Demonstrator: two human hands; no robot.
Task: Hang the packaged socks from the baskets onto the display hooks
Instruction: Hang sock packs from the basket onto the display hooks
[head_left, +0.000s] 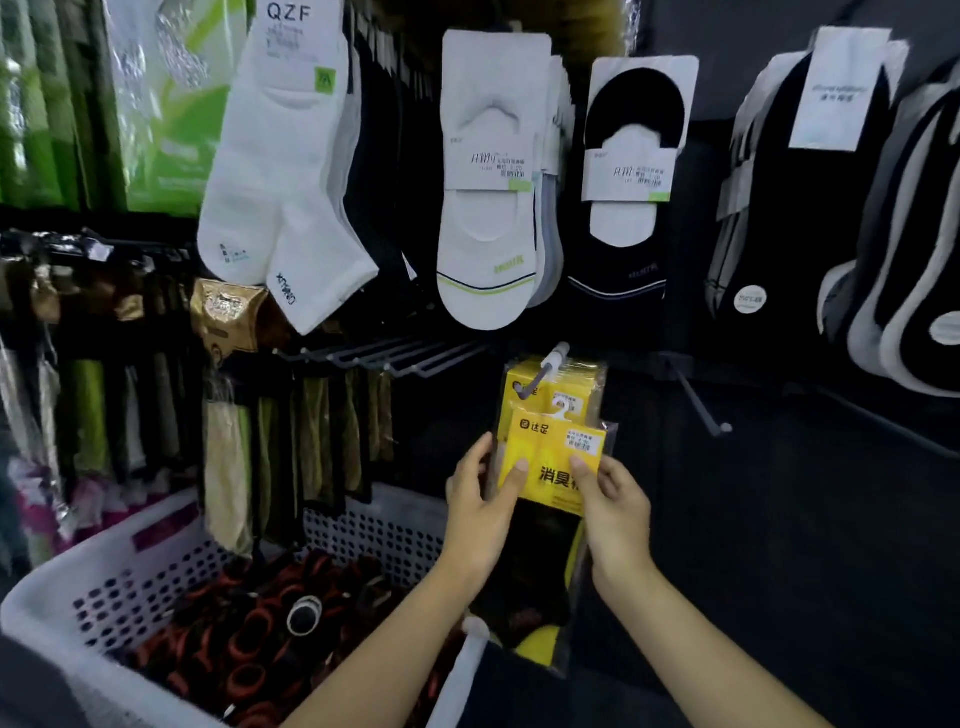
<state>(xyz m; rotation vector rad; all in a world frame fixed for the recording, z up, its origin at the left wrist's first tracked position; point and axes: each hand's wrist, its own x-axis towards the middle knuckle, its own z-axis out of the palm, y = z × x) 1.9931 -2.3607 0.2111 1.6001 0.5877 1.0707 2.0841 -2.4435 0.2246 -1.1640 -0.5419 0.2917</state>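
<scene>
Left hand (480, 514) and right hand (615, 514) each pinch the pack (558, 452) by its yellow card, thumbs in front; it sits just below the hook (543, 371). The basket (104, 551) stands lower left.

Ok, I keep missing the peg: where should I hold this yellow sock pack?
Pinch the yellow sock pack by its card's side edges, below the white hanger, from the front, as left hand and right hand do: it hangs upright, hanger clear for the peg.

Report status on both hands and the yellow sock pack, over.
Left hand and right hand both pinch the yellow sock pack by its card. Hanger just below the display hook, not on. Matching pack already hangs there.
</scene>
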